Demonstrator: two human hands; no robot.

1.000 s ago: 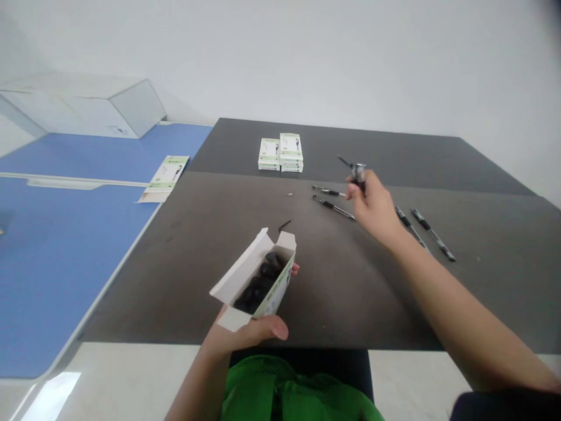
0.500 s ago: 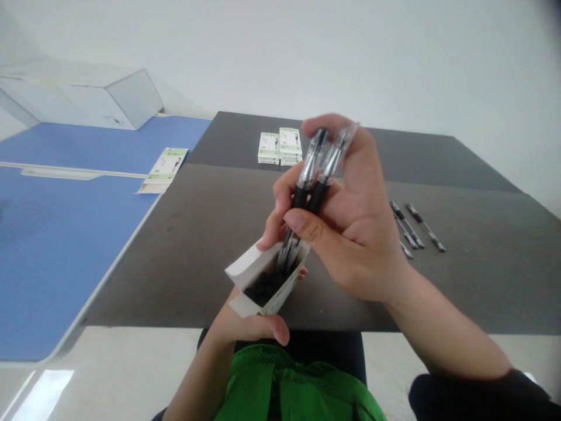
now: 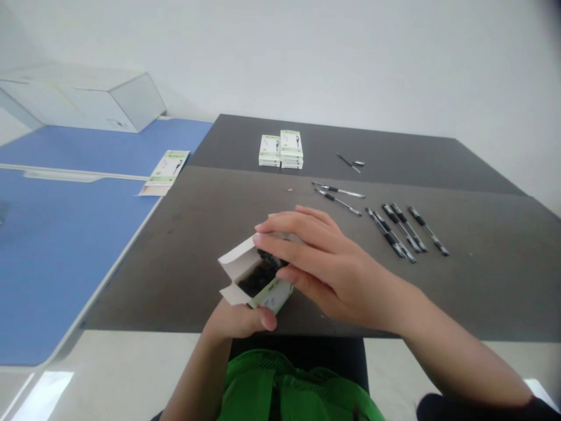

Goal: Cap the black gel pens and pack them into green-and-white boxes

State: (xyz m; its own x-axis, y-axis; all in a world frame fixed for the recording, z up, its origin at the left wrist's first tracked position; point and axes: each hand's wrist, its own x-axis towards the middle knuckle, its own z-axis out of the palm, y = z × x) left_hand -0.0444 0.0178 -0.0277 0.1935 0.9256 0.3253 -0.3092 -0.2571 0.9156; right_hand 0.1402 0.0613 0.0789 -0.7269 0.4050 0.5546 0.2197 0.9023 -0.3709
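My left hand [image 3: 240,320] grips a small white and green carton [image 3: 239,267] from below, its end flaps open toward me. Dark pens [image 3: 259,278] fill the inside. My right hand [image 3: 326,269] lies over the carton's top with its fingers stretched out flat and holds nothing; the fingertips reach past the open flap. Both hands are above the near edge of the dark table [image 3: 197,245].
Several black pens [image 3: 403,230] lie in a row at the right, two more pens [image 3: 337,196] further back and another pen [image 3: 350,161] beyond. Stacked cartons [image 3: 280,151] stand at the far middle. A flat carton [image 3: 166,169] and a grey box [image 3: 87,99] sit on the blue table [image 3: 52,245].
My right hand picked pens up from the table, carried them to the carton and pushed them in. It now lies flat and empty over the carton.
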